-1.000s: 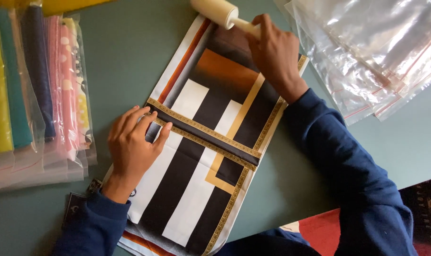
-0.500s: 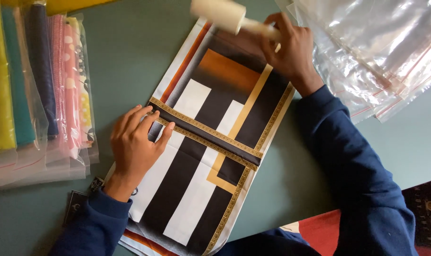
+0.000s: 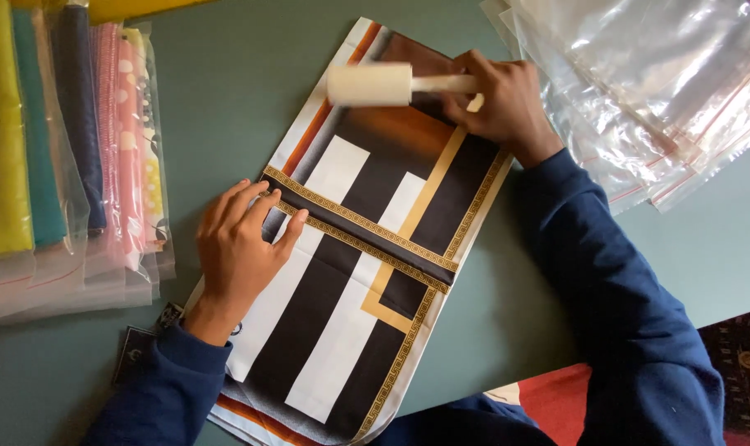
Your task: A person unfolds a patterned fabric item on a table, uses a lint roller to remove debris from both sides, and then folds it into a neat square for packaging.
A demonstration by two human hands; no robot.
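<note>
A folded scarf [image 3: 354,272] with black, white, orange and gold stripes lies on the green table [image 3: 226,99]. My left hand [image 3: 241,244] presses flat on its left side, fingers spread. My right hand [image 3: 499,103] grips the handle of a white lint roller [image 3: 371,84], whose roll sits over the scarf's far end, near the orange band.
Bagged fabrics [image 3: 69,157] in yellow, teal, navy and pink are stacked at the left. A heap of empty clear zip bags [image 3: 655,91] lies at the far right. A small dark card [image 3: 135,355] sits by my left wrist.
My right hand has brought the lint roller from beyond the scarf's far edge toward me, onto the scarf's upper part. My left hand has stayed in place.
</note>
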